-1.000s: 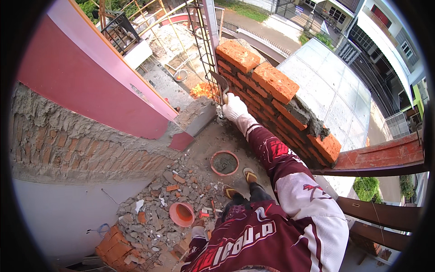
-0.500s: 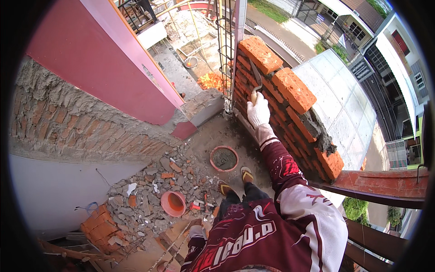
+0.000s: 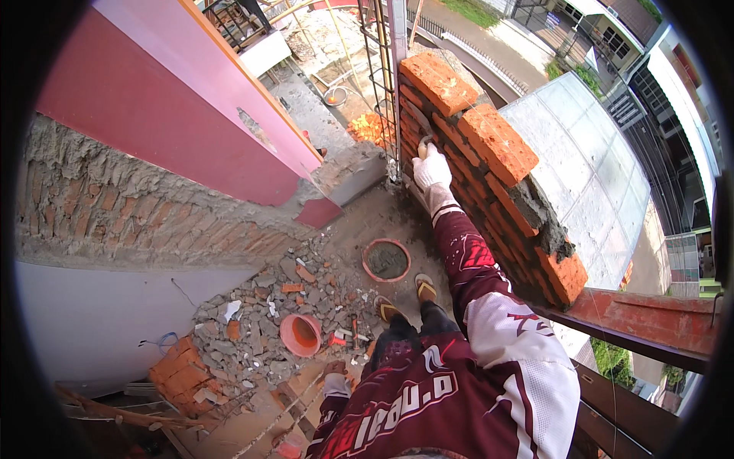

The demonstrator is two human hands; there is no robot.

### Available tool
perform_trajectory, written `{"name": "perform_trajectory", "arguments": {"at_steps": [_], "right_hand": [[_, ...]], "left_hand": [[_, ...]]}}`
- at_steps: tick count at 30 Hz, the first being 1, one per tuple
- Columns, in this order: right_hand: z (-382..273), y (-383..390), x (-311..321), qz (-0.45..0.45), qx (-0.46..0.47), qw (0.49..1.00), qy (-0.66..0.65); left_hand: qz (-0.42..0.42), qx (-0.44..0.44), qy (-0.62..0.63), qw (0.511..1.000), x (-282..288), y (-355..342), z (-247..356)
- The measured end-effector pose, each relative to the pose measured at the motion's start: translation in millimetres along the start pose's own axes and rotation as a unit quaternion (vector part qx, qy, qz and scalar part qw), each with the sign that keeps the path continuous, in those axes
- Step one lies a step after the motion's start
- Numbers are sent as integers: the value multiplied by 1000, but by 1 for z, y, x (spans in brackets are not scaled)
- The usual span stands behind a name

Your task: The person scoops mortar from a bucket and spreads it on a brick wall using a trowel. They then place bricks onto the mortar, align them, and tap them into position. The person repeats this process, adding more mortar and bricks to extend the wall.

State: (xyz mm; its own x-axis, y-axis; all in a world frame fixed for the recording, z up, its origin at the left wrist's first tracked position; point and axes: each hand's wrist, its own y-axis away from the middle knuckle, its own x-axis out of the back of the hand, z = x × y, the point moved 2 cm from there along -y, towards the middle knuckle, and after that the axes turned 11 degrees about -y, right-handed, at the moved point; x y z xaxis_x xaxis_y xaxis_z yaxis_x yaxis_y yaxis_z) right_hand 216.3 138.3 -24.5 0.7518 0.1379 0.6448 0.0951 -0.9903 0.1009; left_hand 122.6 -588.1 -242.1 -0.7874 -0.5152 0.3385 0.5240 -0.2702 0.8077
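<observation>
My right hand (image 3: 432,170), in a white knitted glove, is closed round the wooden handle of a trowel (image 3: 423,144). The trowel's blade lies against the near face of a brick wall (image 3: 466,164), just below its top course. Up there sit two whole orange bricks, a far brick (image 3: 439,83) and a nearer brick (image 3: 498,145), with a gap between them. Grey mortar (image 3: 544,218) lies on the course nearer to me, beside an end brick (image 3: 562,275). Low at my side hangs my left hand (image 3: 335,369), small and partly hidden, its fingers unclear.
A round tub of mortar (image 3: 385,260) stands on the floor before my feet. Left of them are rubble (image 3: 264,314), a pink bucket (image 3: 300,335), a hammer (image 3: 355,333) and stacked bricks (image 3: 181,369). Steel reinforcement bars (image 3: 380,69) rise at the wall's far end.
My right hand and the trowel have lowered a little along the wall's near face, and the blade lies flatter against it. The view has shifted slightly. Both top bricks stay in place.
</observation>
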Motion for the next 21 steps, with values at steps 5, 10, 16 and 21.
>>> {"name": "perform_trajectory", "arguments": {"at_steps": [5, 10, 16, 21], "right_hand": [[31, 31, 24, 15, 27, 1000, 1], [14, 45, 40, 78, 139, 987, -1], [14, -8, 28, -4, 70, 994, 84], [-22, 13, 3, -16, 100, 995, 18]], "left_hand": [[45, 10, 4, 999, -4, 18, 20], [42, 94, -89, 991, -22, 55, 45], [81, 46, 45, 995, -27, 59, 40], [77, 64, 76, 992, -17, 69, 7]]}}
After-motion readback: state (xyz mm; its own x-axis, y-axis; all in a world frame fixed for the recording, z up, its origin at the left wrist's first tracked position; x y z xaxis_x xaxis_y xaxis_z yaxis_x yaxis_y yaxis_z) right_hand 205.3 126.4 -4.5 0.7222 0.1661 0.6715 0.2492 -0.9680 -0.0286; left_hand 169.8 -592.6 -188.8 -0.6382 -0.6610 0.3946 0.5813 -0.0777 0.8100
